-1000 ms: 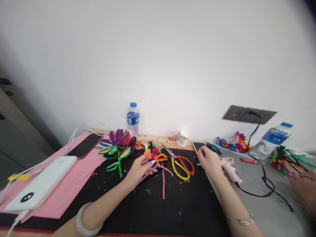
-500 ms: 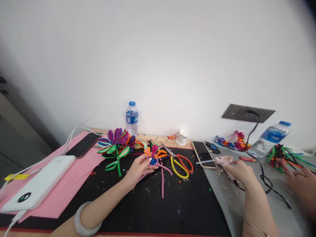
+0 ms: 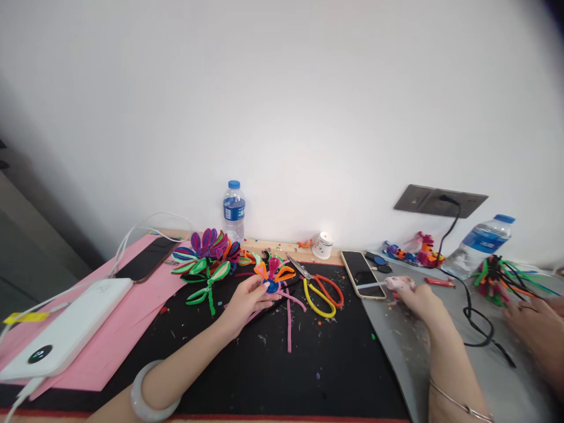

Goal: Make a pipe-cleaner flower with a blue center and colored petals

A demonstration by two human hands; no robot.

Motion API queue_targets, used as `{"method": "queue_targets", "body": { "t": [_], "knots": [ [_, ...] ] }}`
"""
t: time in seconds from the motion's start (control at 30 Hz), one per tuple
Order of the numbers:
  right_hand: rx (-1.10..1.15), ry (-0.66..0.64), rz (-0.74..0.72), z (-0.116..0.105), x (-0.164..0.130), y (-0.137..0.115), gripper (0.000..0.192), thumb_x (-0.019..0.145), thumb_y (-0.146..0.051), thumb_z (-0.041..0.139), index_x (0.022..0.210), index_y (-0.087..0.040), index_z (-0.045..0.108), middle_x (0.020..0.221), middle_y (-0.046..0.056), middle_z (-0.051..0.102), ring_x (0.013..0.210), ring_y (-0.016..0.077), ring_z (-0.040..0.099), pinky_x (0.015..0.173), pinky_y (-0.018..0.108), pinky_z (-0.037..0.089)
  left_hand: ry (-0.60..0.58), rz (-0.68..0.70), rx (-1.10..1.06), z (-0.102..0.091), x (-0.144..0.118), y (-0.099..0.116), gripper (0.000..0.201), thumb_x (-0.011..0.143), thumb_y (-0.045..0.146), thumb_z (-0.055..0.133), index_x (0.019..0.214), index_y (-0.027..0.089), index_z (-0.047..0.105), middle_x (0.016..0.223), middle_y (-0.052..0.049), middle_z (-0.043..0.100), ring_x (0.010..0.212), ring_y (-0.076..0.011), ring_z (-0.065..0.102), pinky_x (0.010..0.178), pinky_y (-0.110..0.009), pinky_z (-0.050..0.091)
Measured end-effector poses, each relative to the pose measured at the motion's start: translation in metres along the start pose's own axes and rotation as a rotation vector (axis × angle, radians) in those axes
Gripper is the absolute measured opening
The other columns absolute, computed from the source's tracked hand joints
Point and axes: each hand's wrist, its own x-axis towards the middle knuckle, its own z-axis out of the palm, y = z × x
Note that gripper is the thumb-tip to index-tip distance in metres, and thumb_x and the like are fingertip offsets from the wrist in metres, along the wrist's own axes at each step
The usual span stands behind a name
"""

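Two hands at a worktable: fuzzy-stem flower and glue gun

The left hand (image 3: 250,298) is nearly closed, pinching a small flower of fuzzy stems (image 3: 272,272) between thumb and fingers. The flower – orange and magenta loops about a blue centre – is held just above the black mat (image 3: 282,382), left of the scissors (image 3: 312,278). A pink stem (image 3: 289,329) extends below it towards the viewer.

The right hand (image 3: 418,301) is curled over the handle end of a pale pink glue gun (image 3: 399,284), its fingers closed on it and their tips partly hidden. A translucent stick (image 3: 371,286) projects from the gun across the near end of a phone (image 3: 360,271). The gun lies over the grey mat (image 3: 396,358).

Left of the flower stands a cluster of finished petals and leaves (image 3: 209,249) – purple, green and multicoloured – before an upright water bottle (image 3: 234,210). A white cup (image 3: 323,245) is near the wall. At far right, another person's hand (image 3: 533,323) is beside a bundle of loose stems (image 3: 492,283).
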Motion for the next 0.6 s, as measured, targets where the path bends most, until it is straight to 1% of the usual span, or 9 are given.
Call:
{"method": "queue_targets", "body": {
  "t": [0.1,0.17,0.23,0.27,0.33,0.37,0.43,0.5,0.6],
  "knots": [
    [0.003,-0.055,0.052,-0.007,-0.009,-0.006,0.066,0.062,-0.055,0.05,0.103,-0.004,0.054,0.095,0.028,0.059,0.087,0.0391,0.059,0.059,0.038,0.044,0.023,0.007,0.02,0.001,0.0,0.001,0.023,0.071,0.033,0.062,0.08,0.016,0.049,0.077,-0.003,0.063,0.075,-0.0181,0.066,0.062,-0.023,0.05],
    [0.027,0.01,0.049,-0.012,-0.017,-0.013,0.064,0.061,-0.048,0.053,0.108,-0.005,0.051,0.095,0.027,0.06,0.085,0.0383,0.059,0.06,0.038,0.044,0.036,0.011,0.035,0.001,0.001,0.001,0.023,0.07,0.032,0.063,0.079,0.016,0.05,0.071,-0.002,0.063,0.068,-0.0156,0.065,0.057,-0.021,0.049],
    [0.084,0.123,0.02,-0.016,-0.025,-0.022,0.063,0.059,-0.043,0.055,0.11,-0.008,0.05,0.093,0.023,0.061,0.082,0.0362,0.06,0.06,0.038,0.044,0.047,0.017,0.049,0.001,0.002,0.0,0.022,0.069,0.032,0.063,0.075,0.015,0.051,0.063,0.0,0.06,0.06,-0.0126,0.062,0.051,-0.019,0.046],
    [0.135,0.178,-0.01,-0.017,-0.029,-0.027,0.061,0.058,-0.042,0.057,0.109,-0.009,0.051,0.091,0.021,0.062,0.079,0.0343,0.06,0.06,0.038,0.045,0.049,0.02,0.055,0.0,0.002,0.0,0.022,0.068,0.032,0.063,0.073,0.015,0.051,0.059,0.001,0.058,0.057,-0.0111,0.06,0.049,-0.018,0.044],
    [0.309,0.231,-0.121,-0.017,-0.039,-0.038,0.054,0.058,-0.039,0.057,0.104,-0.011,0.054,0.085,0.015,0.064,0.071,0.0278,0.061,0.057,0.033,0.045,0.044,0.025,0.063,0.0,0.003,0.0,0.021,0.068,0.031,0.064,0.071,0.014,0.052,0.055,0.002,0.057,0.053,-0.009,0.057,0.048,-0.017,0.042],
    [0.422,0.211,-0.195,-0.016,-0.043,-0.043,0.05,0.059,-0.037,0.057,0.102,-0.012,0.054,0.082,0.012,0.064,0.065,0.0237,0.06,0.053,0.03,0.044,0.037,0.027,0.063,0.0,0.003,0.001,0.021,0.068,0.031,0.064,0.071,0.013,0.053,0.055,0.002,0.057,0.052,-0.0085,0.056,0.049,-0.017,0.042],
    [0.613,0.121,-0.327,-0.012,-0.053,-0.053,0.045,0.062,-0.034,0.055,0.101,-0.013,0.053,0.07,0.006,0.061,0.053,0.0167,0.055,0.045,0.024,0.04,0.025,0.027,0.056,0.0,0.002,0.001,0.021,0.068,0.031,0.064,0.074,0.012,0.056,0.058,0.0,0.06,0.055,-0.0088,0.056,0.052,-0.017,0.043],
    [0.758,0.014,-0.41,-0.005,-0.063,-0.061,0.037,0.066,-0.032,0.053,0.099,-0.014,0.053,0.061,0.001,0.057,0.046,0.0119,0.048,0.04,0.02,0.034,0.013,0.021,0.045,0.0,0.002,0.001,0.023,0.069,0.031,0.064,0.078,0.011,0.058,0.065,-0.003,0.064,0.061,-0.0107,0.06,0.057,-0.019,0.045],
    [0.95,-0.234,-0.514,0.004,-0.077,-0.072,0.028,0.073,-0.035,0.051,0.094,-0.015,0.051,0.058,-0.001,0.054,0.041,0.0082,0.042,0.037,0.019,0.03,0.003,0.006,0.024,0.0,0.002,0.0,0.025,0.069,0.031,0.065,0.084,0.012,0.06,0.077,-0.008,0.068,0.071,-0.0141,0.063,0.064,-0.021,0.048]
  ]
}}
